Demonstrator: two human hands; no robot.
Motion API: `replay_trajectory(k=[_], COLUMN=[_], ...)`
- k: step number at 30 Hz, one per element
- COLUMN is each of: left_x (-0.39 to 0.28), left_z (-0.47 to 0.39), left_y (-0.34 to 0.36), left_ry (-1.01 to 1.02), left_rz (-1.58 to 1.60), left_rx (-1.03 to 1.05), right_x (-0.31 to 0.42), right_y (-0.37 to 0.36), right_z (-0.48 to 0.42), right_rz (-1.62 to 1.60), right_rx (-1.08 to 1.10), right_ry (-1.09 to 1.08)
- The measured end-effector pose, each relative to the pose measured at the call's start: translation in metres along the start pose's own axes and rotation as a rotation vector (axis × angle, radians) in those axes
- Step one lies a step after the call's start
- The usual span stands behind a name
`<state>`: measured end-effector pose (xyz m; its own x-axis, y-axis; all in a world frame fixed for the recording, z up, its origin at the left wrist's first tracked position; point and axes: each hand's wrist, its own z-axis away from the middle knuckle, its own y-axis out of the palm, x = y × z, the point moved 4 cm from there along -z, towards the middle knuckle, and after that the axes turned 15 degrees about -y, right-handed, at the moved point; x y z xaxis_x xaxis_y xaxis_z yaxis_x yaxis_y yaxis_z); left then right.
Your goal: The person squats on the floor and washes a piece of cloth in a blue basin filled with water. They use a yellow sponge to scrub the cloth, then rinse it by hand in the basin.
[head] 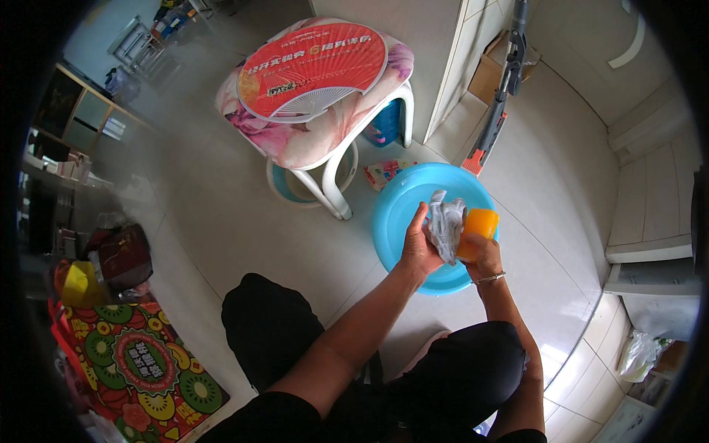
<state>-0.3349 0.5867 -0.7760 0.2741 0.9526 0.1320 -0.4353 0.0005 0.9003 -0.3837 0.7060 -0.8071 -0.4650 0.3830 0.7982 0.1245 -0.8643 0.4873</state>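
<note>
Over a light-blue plastic basin (396,216) on the floor, my left hand (419,243) holds a crumpled grey cloth (445,224), perhaps a sock, with the thumb raised beside it. An orange-yellow block (481,222), which looks like a bar of laundry soap, is gripped in my right hand (483,256). The block lies right against the cloth or just beside it; I cannot tell which. My right wrist wears a bracelet (488,278). Both hands hide part of the basin's inside.
A white-legged stool (327,138) with a floral cover bears a red fan (316,61). Beneath it stands another basin (277,180). A printed packet (382,171) and a long grey-and-orange handle (493,127) are by the blue basin. A fruit-patterned box (147,362) lies at left.
</note>
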Motion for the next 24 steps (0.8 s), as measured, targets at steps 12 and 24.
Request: replay_trajectory(k=[12,24], left_x=[-0.011,-0.006], left_z=[-0.016,-0.021], left_y=[-0.040,-0.075], left_ry=[-0.082,-0.153], left_rz=[-0.061,0.195], left_rx=[0.132,0.092], right_x=[0.023,0.097], right_y=[0.014,0.080], right_z=[0.015,0.040], right_rz=[-0.277,-0.269], right_rx=[0.247,0.500], right_ry=[0.092,-0.099])
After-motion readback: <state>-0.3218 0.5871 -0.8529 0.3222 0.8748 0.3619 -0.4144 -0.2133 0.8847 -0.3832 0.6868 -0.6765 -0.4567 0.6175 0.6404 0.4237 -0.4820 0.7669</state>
